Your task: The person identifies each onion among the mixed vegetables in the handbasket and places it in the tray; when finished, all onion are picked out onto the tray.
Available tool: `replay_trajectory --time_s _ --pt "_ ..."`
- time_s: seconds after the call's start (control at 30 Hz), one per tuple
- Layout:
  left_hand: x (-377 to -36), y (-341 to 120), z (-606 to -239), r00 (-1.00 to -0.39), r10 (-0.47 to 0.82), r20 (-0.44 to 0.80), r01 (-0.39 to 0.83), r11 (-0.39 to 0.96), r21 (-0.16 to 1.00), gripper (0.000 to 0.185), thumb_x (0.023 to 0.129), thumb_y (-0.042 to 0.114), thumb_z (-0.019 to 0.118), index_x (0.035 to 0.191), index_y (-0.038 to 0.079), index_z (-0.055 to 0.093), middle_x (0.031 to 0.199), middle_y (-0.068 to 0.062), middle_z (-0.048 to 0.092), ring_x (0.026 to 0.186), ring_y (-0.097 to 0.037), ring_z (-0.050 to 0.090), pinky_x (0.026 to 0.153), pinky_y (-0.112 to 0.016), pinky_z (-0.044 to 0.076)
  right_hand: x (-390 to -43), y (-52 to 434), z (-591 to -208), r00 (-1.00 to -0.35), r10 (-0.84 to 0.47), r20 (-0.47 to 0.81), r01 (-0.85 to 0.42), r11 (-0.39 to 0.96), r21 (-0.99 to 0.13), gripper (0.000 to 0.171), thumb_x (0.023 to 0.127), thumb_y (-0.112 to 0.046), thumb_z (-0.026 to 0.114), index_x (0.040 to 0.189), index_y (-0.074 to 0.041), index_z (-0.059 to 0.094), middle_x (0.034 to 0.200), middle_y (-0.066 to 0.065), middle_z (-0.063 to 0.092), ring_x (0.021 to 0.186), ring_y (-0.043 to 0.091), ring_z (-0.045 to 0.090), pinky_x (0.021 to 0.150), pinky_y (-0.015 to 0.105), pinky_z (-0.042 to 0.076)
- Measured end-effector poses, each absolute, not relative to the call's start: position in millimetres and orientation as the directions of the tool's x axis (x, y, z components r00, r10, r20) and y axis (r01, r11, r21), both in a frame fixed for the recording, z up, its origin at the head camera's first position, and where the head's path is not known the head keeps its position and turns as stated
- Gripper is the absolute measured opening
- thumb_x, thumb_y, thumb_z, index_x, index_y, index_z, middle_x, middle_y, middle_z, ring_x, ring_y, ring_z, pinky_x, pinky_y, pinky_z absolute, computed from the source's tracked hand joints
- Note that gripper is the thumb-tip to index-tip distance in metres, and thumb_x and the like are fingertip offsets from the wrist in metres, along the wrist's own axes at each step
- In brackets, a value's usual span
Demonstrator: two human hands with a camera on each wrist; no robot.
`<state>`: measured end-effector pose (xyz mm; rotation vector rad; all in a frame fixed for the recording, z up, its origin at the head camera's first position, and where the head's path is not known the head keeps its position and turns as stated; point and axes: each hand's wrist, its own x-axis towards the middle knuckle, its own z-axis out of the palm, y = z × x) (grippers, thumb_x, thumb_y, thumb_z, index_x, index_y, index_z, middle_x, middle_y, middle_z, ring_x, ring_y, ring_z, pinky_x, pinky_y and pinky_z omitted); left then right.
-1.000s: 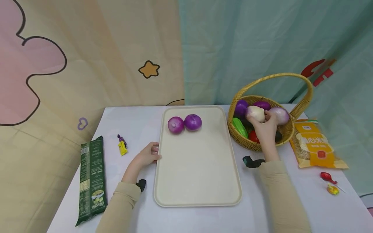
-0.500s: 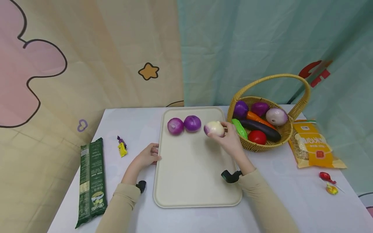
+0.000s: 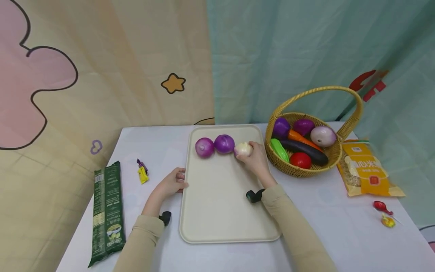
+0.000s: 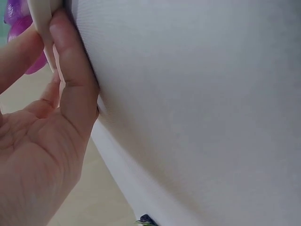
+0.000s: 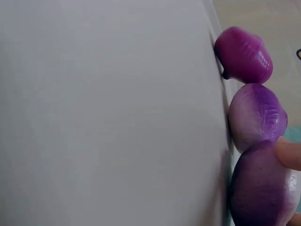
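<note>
My left hand [image 3: 171,182] grips the left rim of a cream tray [image 3: 225,211]; the left wrist view shows the rim [image 4: 43,23] between thumb and fingers. With my right hand [image 3: 255,156] I hold a white-and-purple onion [image 3: 242,149] by its sides, low over the tray's far part. It stands right beside a purple onion [image 3: 224,144], and a red onion [image 3: 204,147] lies left of that one. In the right wrist view the held onion [image 5: 258,188] comes up against its purple neighbour [image 5: 256,115].
Right of the tray, a handled wicker basket [image 3: 295,172] holds an eggplant [image 3: 304,149], carrot, tomato, green pepper and other vegetables. A yellow grain bag [image 3: 370,168] and candies [image 3: 382,206] lie beyond it. At left are a green packet [image 3: 108,213] and small candies [image 3: 142,173].
My right hand has lifted the white-and-purple onion out of the basket and carried it left over the tray, up beside the purple onion. The left hand has stayed at the tray's rim.
</note>
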<state>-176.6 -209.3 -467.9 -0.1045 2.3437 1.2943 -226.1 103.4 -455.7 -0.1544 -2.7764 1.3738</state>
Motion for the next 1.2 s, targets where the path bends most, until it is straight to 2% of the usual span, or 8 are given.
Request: replay_trajectory --time_s 0.17,0.33,0.5,0.8,0.9,1.0,1.1,1.2 --pt "-177 -210 -468 -0.892 0.150 -0.426 -0.283 0.548 0.787 0.059 0.093 0.004 0.063 0.145 0.000 0.036 0.124 -0.022 0.051 0.105 -0.028 0.059 0.083 -0.034 0.059 -231 101 -458 -0.993 0.116 -0.011 0.083 0.632 -0.770 0.081 0.081 -0.030 0.080 0.143 0.002 0.040 0.142 0.023 0.045 0.132 0.036 0.044 0.115 0.047 0.035" --pt "-177 -209 -468 -0.891 0.157 -0.425 -0.278 0.550 0.787 0.059 0.093 0.004 0.063 0.146 0.000 0.036 0.124 -0.022 0.051 0.105 -0.028 0.059 0.083 -0.034 0.059 -232 101 -461 -0.993 0.116 -0.030 0.095 0.612 -0.785 0.083 0.082 -0.026 0.079 0.146 0.004 0.034 0.147 0.025 0.038 0.136 0.037 0.039 0.118 0.047 0.031" --pt "-176 -207 -464 -0.890 0.169 -0.423 -0.271 0.551 0.790 0.060 0.093 0.003 0.063 0.146 -0.002 0.034 0.122 -0.022 0.051 0.105 -0.028 0.059 0.083 -0.034 0.059 -231 104 -463 -0.993 0.121 -0.012 0.086 0.634 -0.769 0.090 0.079 -0.027 0.081 0.147 0.006 0.032 0.147 0.028 0.038 0.137 0.040 0.038 0.118 0.049 0.031" --pt "-175 -209 -463 -0.886 0.171 -0.430 -0.278 0.546 0.790 0.059 0.094 0.003 0.061 0.146 -0.001 0.033 0.124 -0.023 0.050 0.107 -0.030 0.057 0.087 -0.036 0.058 -223 106 -456 -0.998 0.066 -0.019 0.057 0.635 -0.770 0.091 0.081 -0.024 0.080 0.149 0.006 0.028 0.149 0.030 0.031 0.140 0.043 0.033 0.119 0.052 0.028" --pt "-175 -210 -463 -0.885 0.169 -0.433 -0.283 0.543 0.790 0.059 0.094 0.003 0.061 0.146 -0.001 0.033 0.124 -0.022 0.050 0.107 -0.029 0.057 0.087 -0.036 0.058 -214 106 -442 -0.998 0.064 -0.022 0.057 0.629 -0.776 0.085 0.084 -0.025 0.077 0.149 0.004 0.031 0.148 0.028 0.033 0.138 0.042 0.035 0.118 0.052 0.031" --pt "-176 -210 -465 -0.885 0.163 -0.436 -0.284 0.554 0.783 0.060 0.094 0.004 0.061 0.147 -0.001 0.033 0.124 -0.022 0.050 0.106 -0.028 0.058 0.086 -0.035 0.058 -202 114 -424 -0.998 0.058 -0.004 0.038 0.600 -0.799 0.070 0.089 -0.026 0.072 0.146 0.000 0.040 0.145 0.024 0.040 0.134 0.040 0.042 0.113 0.052 0.038" --pt "-176 -210 -466 -0.886 0.156 -0.437 -0.283 0.566 0.775 0.061 0.094 0.005 0.062 0.147 0.000 0.033 0.124 -0.022 0.050 0.105 -0.028 0.058 0.085 -0.034 0.059 -192 136 -408 -0.997 0.057 0.053 -0.012 0.562 -0.827 0.055 0.092 -0.025 0.068 0.139 -0.001 0.050 0.140 0.021 0.049 0.129 0.038 0.049 0.107 0.050 0.045" --pt "-177 -210 -466 -0.886 0.158 -0.436 -0.278 0.571 0.773 0.061 0.094 0.005 0.063 0.147 0.000 0.033 0.124 -0.022 0.050 0.104 -0.027 0.059 0.084 -0.034 0.059 -186 169 -396 -0.990 0.092 0.111 -0.044 0.538 -0.842 0.048 0.095 -0.026 0.065 0.135 -0.001 0.054 0.137 0.020 0.054 0.126 0.036 0.053 0.104 0.049 0.048"
